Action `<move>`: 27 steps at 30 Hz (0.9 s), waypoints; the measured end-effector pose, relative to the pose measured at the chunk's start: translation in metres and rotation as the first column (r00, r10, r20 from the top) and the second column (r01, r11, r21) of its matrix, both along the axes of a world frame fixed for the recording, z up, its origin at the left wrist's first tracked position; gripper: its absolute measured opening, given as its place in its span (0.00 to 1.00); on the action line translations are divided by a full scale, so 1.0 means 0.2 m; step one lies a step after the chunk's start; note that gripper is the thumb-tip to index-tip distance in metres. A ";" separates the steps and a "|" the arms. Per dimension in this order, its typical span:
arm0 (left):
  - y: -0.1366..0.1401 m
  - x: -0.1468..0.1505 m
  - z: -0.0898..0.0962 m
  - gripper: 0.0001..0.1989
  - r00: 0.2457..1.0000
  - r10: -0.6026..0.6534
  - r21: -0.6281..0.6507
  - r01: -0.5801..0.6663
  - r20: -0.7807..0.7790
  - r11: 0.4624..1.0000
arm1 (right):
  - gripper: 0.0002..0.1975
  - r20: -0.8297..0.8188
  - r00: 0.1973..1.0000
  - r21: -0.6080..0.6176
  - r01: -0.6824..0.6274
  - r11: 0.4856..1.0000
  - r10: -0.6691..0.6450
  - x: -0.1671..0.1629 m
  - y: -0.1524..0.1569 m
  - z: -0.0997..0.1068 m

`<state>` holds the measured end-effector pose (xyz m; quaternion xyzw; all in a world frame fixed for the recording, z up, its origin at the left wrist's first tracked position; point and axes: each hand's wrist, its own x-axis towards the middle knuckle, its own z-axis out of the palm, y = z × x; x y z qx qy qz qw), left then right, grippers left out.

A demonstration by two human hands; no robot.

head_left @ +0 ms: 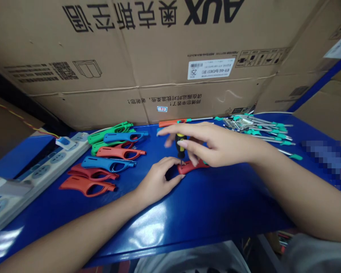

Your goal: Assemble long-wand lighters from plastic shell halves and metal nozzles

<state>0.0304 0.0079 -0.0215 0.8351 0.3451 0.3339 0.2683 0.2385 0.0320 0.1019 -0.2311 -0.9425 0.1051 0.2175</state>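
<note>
My left hand [156,180] pinches the end of a red lighter body [189,167] flat against the blue tabletop, thumb on the near side and fingers on the far side. A small black-and-yellow screwdriver [181,151] stands upright with its tip on the red lighter body, near my left fingertips. My right hand [221,142] reaches over from the right, its thumb and fingers around the screwdriver handle and its index finger stretched out past it. Part of the lighter body, with a bit of teal showing, lies beneath my right hand.
Several green, blue and red lighter shells [113,152] lie at the left beside a white power strip [45,167]. An orange lighter [172,123] with a metal rod lies behind my hands. Metal rods with teal parts [261,127] are piled at back right. A cardboard wall [159,45] closes the back.
</note>
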 end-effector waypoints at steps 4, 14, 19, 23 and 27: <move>0.01 0.00 0.00 0.13 1.000 0.005 0.024 -0.005 0.001 1.000 | 0.20 0.042 0.991 0.196 0.118 0.973 -0.128 0.00 0.01 -0.01; 0.00 0.00 -0.01 0.14 1.000 0.007 0.056 -0.007 -0.005 0.998 | 0.21 -0.027 0.997 0.153 0.081 0.985 -0.078 -0.01 0.01 -0.05; 0.00 0.00 -0.01 0.13 1.000 0.002 0.026 -0.002 0.000 1.000 | 0.21 -0.053 0.998 0.099 0.039 0.994 -0.033 -0.02 0.00 -0.04; 0.00 0.00 -0.01 0.13 1.000 0.008 0.030 -0.008 0.002 1.000 | 0.19 -0.054 0.998 0.061 0.031 0.998 -0.027 -0.01 0.01 -0.04; 0.00 0.00 -0.01 0.13 1.000 0.009 0.040 -0.009 0.004 0.999 | 0.25 -0.050 0.983 0.272 0.186 0.944 -0.179 -0.01 0.02 -0.06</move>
